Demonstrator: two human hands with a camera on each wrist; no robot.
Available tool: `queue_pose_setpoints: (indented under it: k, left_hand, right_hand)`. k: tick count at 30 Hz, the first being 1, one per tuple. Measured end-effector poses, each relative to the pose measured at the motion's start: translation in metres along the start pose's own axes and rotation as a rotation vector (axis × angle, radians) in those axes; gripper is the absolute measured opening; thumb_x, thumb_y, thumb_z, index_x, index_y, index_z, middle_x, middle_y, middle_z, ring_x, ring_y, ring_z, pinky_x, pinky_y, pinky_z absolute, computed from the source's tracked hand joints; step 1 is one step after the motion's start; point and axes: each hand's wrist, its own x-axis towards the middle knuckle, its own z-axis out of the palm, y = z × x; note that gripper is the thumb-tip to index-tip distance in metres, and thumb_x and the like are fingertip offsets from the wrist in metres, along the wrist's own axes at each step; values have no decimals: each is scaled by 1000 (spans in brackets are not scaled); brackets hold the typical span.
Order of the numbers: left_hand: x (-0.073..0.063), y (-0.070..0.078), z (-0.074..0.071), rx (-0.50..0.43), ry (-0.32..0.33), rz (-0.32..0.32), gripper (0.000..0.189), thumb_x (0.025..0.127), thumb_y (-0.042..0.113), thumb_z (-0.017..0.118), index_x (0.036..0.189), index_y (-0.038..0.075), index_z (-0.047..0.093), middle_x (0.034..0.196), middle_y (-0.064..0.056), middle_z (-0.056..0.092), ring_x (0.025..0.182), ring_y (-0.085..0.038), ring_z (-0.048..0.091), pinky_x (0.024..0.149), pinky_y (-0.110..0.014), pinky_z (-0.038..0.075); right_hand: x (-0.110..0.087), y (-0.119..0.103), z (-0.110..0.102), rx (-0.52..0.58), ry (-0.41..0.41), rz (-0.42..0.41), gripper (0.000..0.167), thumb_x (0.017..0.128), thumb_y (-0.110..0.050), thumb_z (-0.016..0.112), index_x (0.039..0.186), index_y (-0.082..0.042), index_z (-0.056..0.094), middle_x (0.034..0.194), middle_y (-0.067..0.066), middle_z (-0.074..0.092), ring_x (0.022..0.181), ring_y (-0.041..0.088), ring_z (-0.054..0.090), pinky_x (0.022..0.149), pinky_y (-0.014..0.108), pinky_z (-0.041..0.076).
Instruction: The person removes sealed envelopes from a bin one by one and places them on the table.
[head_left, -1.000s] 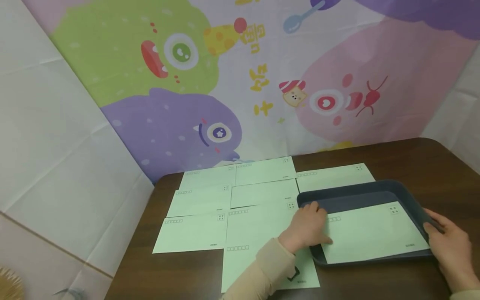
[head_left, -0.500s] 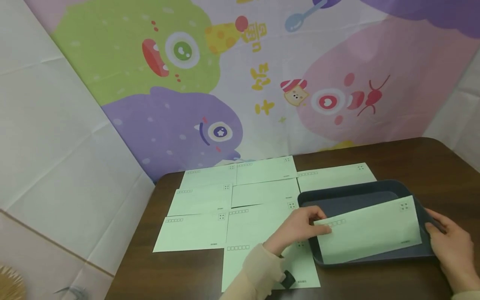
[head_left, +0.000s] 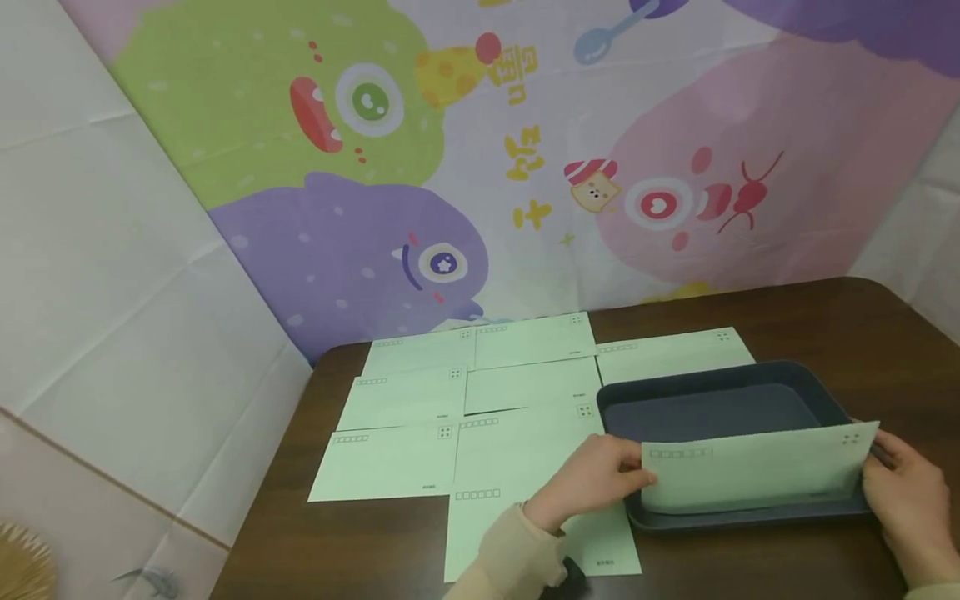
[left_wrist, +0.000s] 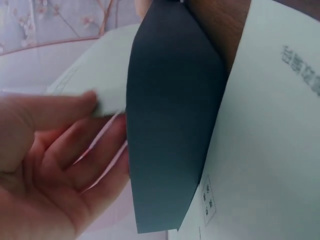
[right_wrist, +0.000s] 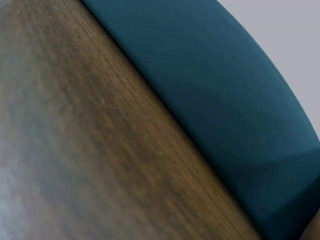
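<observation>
A pale green envelope [head_left: 753, 471] stands tilted up on its long edge in the dark blue tray [head_left: 697, 408], its printed face toward me. At its left end my left hand [head_left: 588, 479] pinches it between thumb and fingers; the left wrist view shows the thumb [left_wrist: 75, 107] on its face. My right hand [head_left: 907, 492] grips the tray's right rim, thumb on top, and the envelope's right end overlaps these fingertips in the head view. In the right wrist view the tray's outer wall [right_wrist: 200, 90] fills the upper right, with a bit of finger at the lower corner.
Several more green envelopes [head_left: 386, 462] lie flat in rows left of the tray, one partly under my left forearm. Another envelope [head_left: 675, 354] lies behind the tray. The dark wooden table [head_left: 360, 550] meets a cartoon-printed cloth [head_left: 525, 275] at the back.
My left hand has lifted the envelope from lying flat in the tray to standing on its long edge, its right end now at my right hand. The right hand stays at the tray rim.
</observation>
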Motion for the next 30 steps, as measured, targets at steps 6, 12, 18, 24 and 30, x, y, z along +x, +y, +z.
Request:
queue_pose_setpoints:
  k: [6,12,18,24,30]
  left_hand:
    - [-2,1,0,-118,244,-3,6,89,15,58,85,13,63,69,7,58,48,1,33,43,-14,29]
    - [-6,0,-5,-138,440,40,9,94,15,50,86,13,53,67,4,50,54,-1,35,48,-12,31]
    - [-12,1,-22,41,675,184,12,98,13,39,91,9,48,75,-1,49,61,-6,41,56,-12,36]
    - [-24,-2,-40,81,822,236,13,96,8,41,103,7,52,95,-6,60,76,-11,58,62,-17,47]
    - [-43,-14,-54,-51,871,163,14,96,6,41,103,8,53,67,-2,44,53,-6,33,50,-17,33]
  right_hand:
    - [2,4,3,10,7,-23,45,95,-18,36,138,-7,32,140,23,31,132,43,21,103,56,20]
    - [-3,-3,1,-10,1,-31,46,97,-14,36,141,-3,27,141,25,29,130,45,24,97,56,30]
    - [-7,-6,-2,-15,-15,-53,45,96,-15,37,140,-8,30,141,24,29,128,46,26,94,57,32]
    - [-7,-6,-4,-43,-17,-46,44,96,-16,38,138,-7,35,136,24,38,109,42,46,58,25,45]
    - [-10,-5,-7,-20,-38,-61,44,96,-19,40,137,-7,37,133,26,41,62,-7,41,45,17,42]
